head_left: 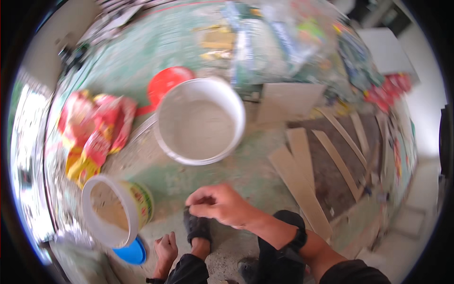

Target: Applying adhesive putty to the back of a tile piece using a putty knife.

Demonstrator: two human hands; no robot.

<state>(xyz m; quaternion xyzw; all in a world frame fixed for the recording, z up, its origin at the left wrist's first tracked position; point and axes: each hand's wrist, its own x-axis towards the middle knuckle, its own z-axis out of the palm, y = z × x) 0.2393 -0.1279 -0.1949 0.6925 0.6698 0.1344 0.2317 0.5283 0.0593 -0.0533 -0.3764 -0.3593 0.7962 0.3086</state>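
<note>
My right hand hovers over my dark shoe, fingers curved with a gap above the thumb and nothing visible between them. Low in the picture, my left hand is curled closed beside my leg, with no object showing in it. Ahead of both hands stands a large white bucket with a smooth pale grey-beige layer inside. To the left of my left hand, a smaller white tub with a yellow-green label holds sandy material. A blue lid lies partly under this tub.
Behind the large bucket lies a red lid. A crumpled red and yellow bag is at left. Flat tan strips and a pale square board lie to the right. Plastic-wrapped material covers the far floor.
</note>
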